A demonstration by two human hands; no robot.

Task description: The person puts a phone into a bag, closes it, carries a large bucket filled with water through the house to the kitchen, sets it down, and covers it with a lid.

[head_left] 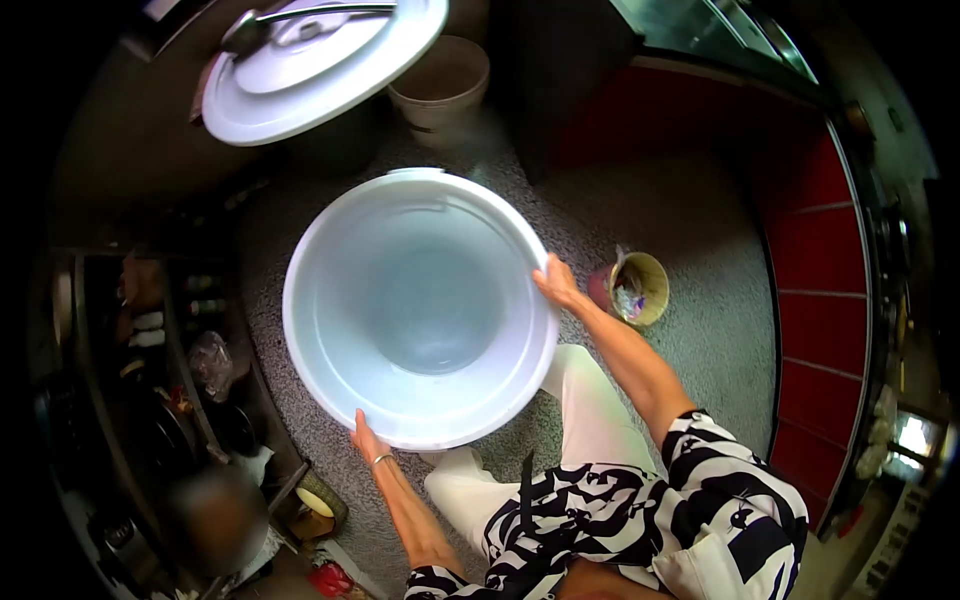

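A large white plastic tub [430, 290] fills the middle of the head view, its round mouth tilted towards me. Nothing shows inside it but its smooth pale walls and bottom. My right hand [557, 284] grips the rim on the right side. At the lower left of the rim, my left hand [369, 441] is closed on the tub, a bracelet round the wrist. Fingers of both hands are partly hidden behind the rim. Above the tub, at the upper left, is a white round lid [300, 95] with a metal ladle [250, 35] lying on it.
A pale bucket [440, 85] stands behind the tub. To the right, a small bin [652, 290] holds crumpled rubbish on the grey speckled floor [715, 310]. Red cabinets [820, 250] line the right side. Dark shelves [180, 370] with bags and pans stand on the left.
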